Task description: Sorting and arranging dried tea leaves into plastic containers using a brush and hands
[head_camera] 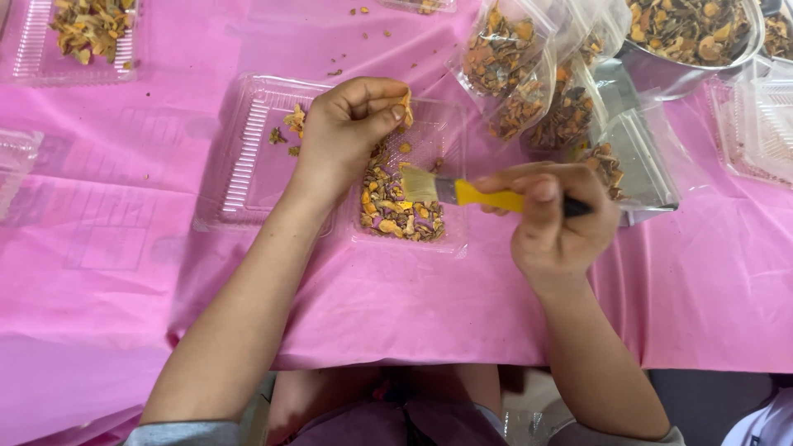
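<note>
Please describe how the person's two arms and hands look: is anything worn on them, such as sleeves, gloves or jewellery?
Both hands are bare: no gloves, and no rings or watch show on the left hand or the right hand. Both forearms are uncovered too. Light grey-blue sleeves show only near the elbows, at the bottom edge of the picture. The fingernails are short and plain.

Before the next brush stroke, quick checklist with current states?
1. Left hand has a dried piece pinched at the fingertips: ok.
2. Right hand has its grip on the yellow-handled brush: ok.
3. Bristles point toward the piece, not touching it: ok.
4. Both hands work above the clear tray, so crumbs land inside: ok.
5. Loose bits lie on the pink cloth beyond the tray: not ok.
6. Piece already clean: cannot tell, too small.
</note>
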